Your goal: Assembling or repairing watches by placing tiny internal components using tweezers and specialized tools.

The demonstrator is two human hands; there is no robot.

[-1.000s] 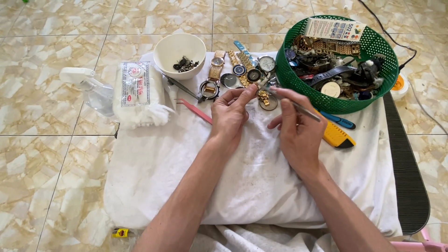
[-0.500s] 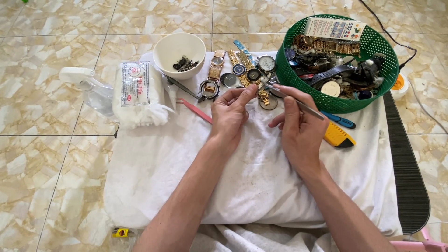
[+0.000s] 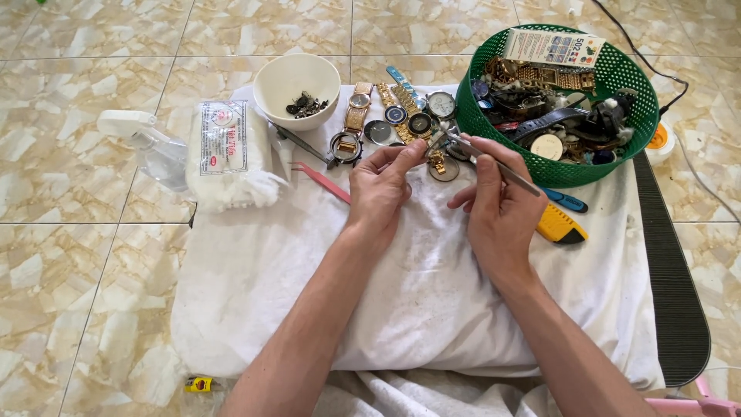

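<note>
Your left hand (image 3: 380,188) pinches a small gold watch part (image 3: 437,160), just beside the green basket (image 3: 627,158). Your right hand (image 3: 500,205) grips metal tweezers (image 3: 494,162), tips touching that part.

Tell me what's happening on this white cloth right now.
A person works over a white cloth spread on a tiled floor. The left hand pinches a small gold-coloured watch part, while the right hand holds thin metal tweezers with their tip at that part. Loose watches and round watch cases lie just beyond, between a white bowl of small dark parts and a green plastic basket full of watch pieces.
</note>
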